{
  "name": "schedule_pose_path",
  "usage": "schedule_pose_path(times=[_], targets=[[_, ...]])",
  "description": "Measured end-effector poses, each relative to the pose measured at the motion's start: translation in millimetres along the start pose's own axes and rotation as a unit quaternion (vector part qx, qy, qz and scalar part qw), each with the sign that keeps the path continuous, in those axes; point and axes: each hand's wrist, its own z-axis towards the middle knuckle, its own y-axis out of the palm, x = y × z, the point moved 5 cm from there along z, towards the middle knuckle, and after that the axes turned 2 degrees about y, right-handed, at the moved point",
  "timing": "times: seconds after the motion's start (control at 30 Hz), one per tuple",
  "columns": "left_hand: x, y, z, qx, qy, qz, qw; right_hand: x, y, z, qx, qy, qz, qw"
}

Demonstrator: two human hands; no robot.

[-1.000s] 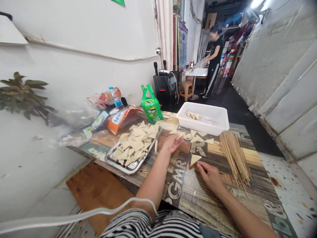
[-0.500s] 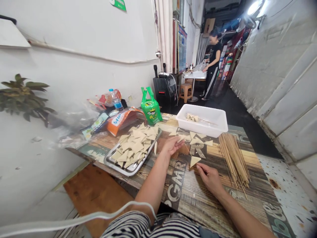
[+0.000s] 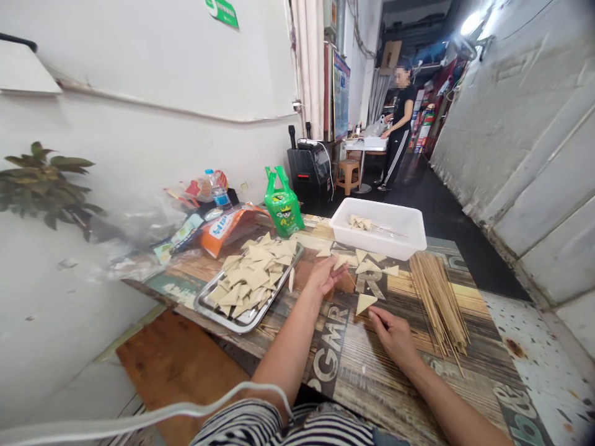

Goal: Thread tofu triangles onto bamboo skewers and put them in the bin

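From the head camera, the person sits at a wood-print table (image 3: 372, 371). The left hand (image 3: 324, 277) is raised slightly off the table, its fingers closed in a pinch on a beige triangle (image 3: 339, 261) at their tips. The right hand (image 3: 395, 334) rests low on the table, thumb and forefinger drawn together just beside a second triangle (image 3: 365, 302) lying flat; whether anything sits between those fingertips is too fine to tell. Left of the left hand stands a metal tray (image 3: 218, 313) heaped with the same triangles. More loose triangles (image 3: 369, 265) lie beyond the hands, in front of a white tub (image 3: 395, 238). A bundle of bamboo skewers (image 3: 437, 297) lies to the right, well apart from the right hand. Far down the alley another person (image 3: 400, 124) stands at a small table
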Motion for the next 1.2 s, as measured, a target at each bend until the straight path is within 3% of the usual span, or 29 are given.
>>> schedule_pose_path(times=[0.2, 0.77, 1.0, 1.2], targets=[[0.0, 1.5, -3.7, 0.026, -0.009, 0.005, 1.000, -1.2, -0.2, -0.3, 0.004, -0.010, 0.001, 1.000], [-9.0, 6.9, -3.2, 0.004, 0.005, 0.009, 1.000, -1.4, 1.0, -2.4, 0.006, -0.009, -0.010, 1.000], [-25.5, 10.1, 0.7, -0.014, -0.023, 0.029, 0.999, 1.7, 0.6, 0.4, 0.020, -0.007, -0.009, 1.000], [-44.8, 25.4, -8.7, -0.051, -0.048, 0.060, 0.996, 5.8, -3.7, 5.5, 0.044, 0.000, -0.008, 0.999]])
